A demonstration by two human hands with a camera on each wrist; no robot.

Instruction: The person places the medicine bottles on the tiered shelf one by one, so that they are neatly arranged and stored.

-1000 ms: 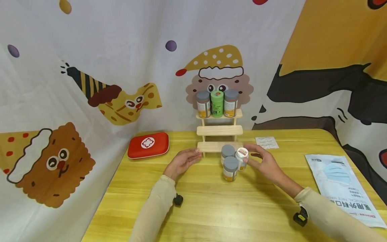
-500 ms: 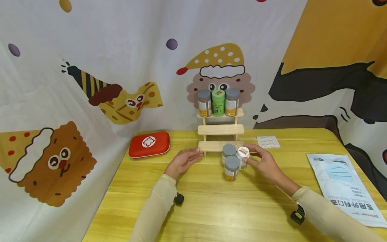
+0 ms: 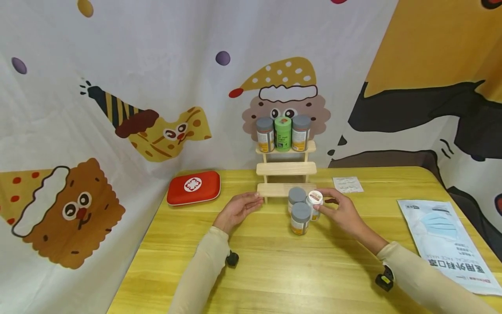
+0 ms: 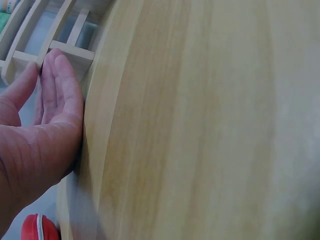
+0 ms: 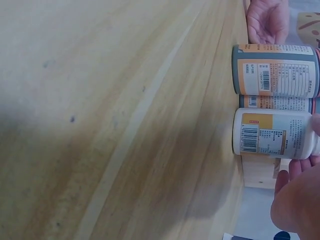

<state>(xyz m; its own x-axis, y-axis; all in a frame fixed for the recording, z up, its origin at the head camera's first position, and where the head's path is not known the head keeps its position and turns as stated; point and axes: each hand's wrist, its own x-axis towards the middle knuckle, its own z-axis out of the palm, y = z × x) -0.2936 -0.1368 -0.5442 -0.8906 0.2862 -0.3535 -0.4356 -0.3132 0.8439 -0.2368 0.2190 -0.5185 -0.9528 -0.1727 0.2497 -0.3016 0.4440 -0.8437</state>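
My left hand (image 3: 237, 210) is at the left end of the lowest step of a small three-step wooden display stand (image 3: 286, 168), fingers extended. In the left wrist view its fingertips meet the stand's edge (image 4: 75, 52). With thumb and fingers, my right hand (image 3: 347, 213) pinches a white pill bottle (image 3: 315, 199) around its cap. The bottle stands upright in front of the stand's right side, its label facing the right wrist view. Close against it are two grey-lidded supplement jars, a nearer one (image 3: 300, 220) and one behind (image 3: 296, 195). The right fingertips are partly hidden behind the bottle.
On the top step stand a green canister (image 3: 283, 135) and two grey-lidded jars, left (image 3: 265, 135) and right (image 3: 301, 134). A red first-aid case (image 3: 194, 188) lies left, a paper slip (image 3: 347, 184) behind my right hand, a mask packet (image 3: 447, 244) far right. A printed curtain (image 3: 164, 78) hangs behind.
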